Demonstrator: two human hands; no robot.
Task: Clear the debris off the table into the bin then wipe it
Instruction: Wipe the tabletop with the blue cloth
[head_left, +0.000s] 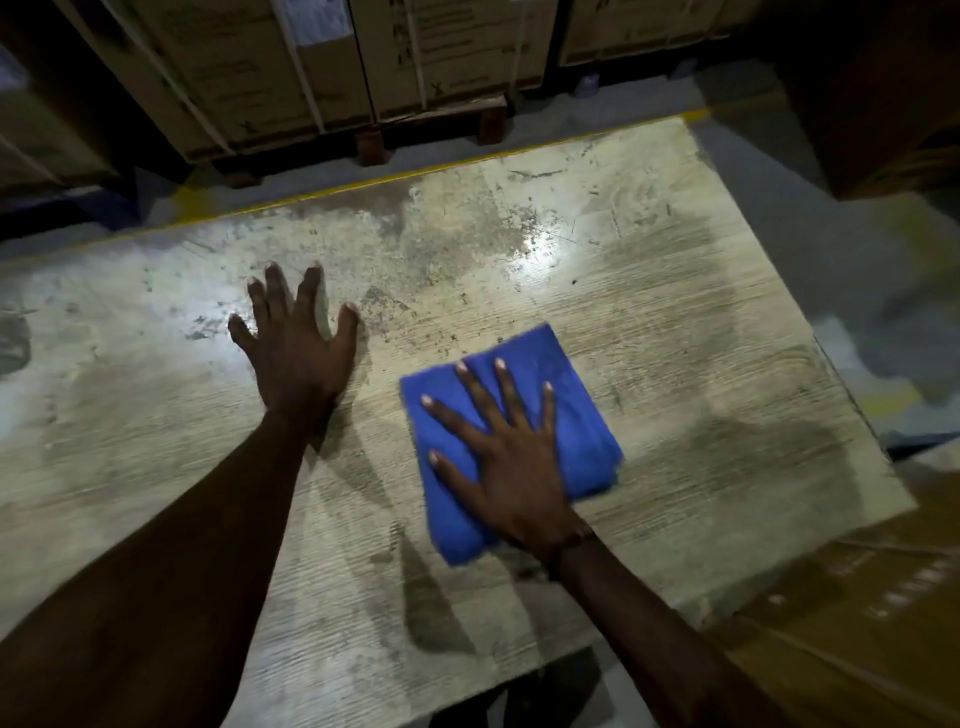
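Blue cloth (524, 415), lower right of centre in the frame, folded into a thick soft pad, roughly square, slightly fuzzy at the edges, looks like microfibre or terry. Pressed flat on the bench (649, 322) under the right hand (514, 467), fingers (470, 384) straight and spread over it, palm down, nothing curled round the fabric. Left hand (298, 353) to the left of the cloth and apart from it, splayed and released, flat on or just over the bare bench, apparently bracing; holding nothing.

Judging by this, well into the wiping stage. No loose debris visible anywhere on the bench, so the clearing part appears done; no bin in view to confirm it. Wipe itself probably only partly done: darker damp-looking bands right of the cloth and toward the upper middle, paler dry-looking patches at the left. Many dark specks and scuffs remaining around the middle and upper middle, possibly ingrained stains rather than dirt; cannot tell which.

Bench top pale, wood-grain laminate or board with fine parallel ridges, worn and blotchy, glossy where light glares near upper centre and at the left. Straight edges, a square corner at the upper right.

Beyond, across the top of the frame, strapped cardboard cartons (249, 78) on a wooden pallet (441, 124), a yellow line (322, 192) on the grey floor. More cardboard (857, 623) at lower right, wrapped in shiny film.
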